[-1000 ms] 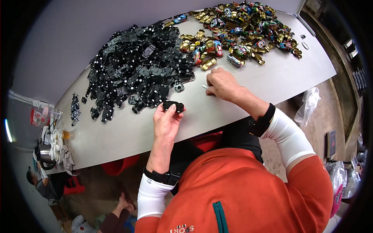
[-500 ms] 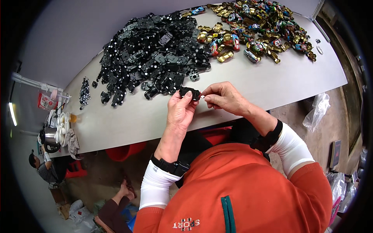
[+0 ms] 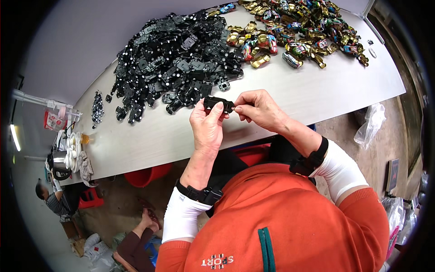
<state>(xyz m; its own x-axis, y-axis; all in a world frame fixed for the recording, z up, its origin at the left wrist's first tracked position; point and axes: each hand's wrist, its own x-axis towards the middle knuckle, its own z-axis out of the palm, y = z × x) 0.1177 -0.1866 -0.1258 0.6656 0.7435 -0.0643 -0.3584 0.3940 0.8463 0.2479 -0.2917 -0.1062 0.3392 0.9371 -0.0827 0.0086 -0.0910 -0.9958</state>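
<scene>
Between the thumb and fingers of my left hand (image 3: pixel 207 124) is a black toy car chassis (image 3: pixel 215 102), held level just above the table. My right hand (image 3: pixel 262 110) is closed in a pinch against the chassis's right end; anything between its fingertips is too small and covered to name. Beyond my hands rises a big heap of black toy car chassis (image 3: pixel 176 68), many with small white wheel hubs. To its right lies a heap of shiny gold and coloured toy car bodies (image 3: pixel 299 47).
Small silvery parts (image 3: pixel 97 109) form a narrow pile at the table's left. A metal kettle (image 3: pixel 60 164) and a tray of white cups (image 3: pixel 72 152) stand at the left end. Below are a red basin (image 3: pixel 147 176) and another person's legs (image 3: pixel 136 242). A plastic bag (image 3: pixel 370 124) hangs at right.
The chassis has turned slightly and moved a little left and up. My right fingertips have closed in on its end; the small white piece they pinched is now mostly hidden.
</scene>
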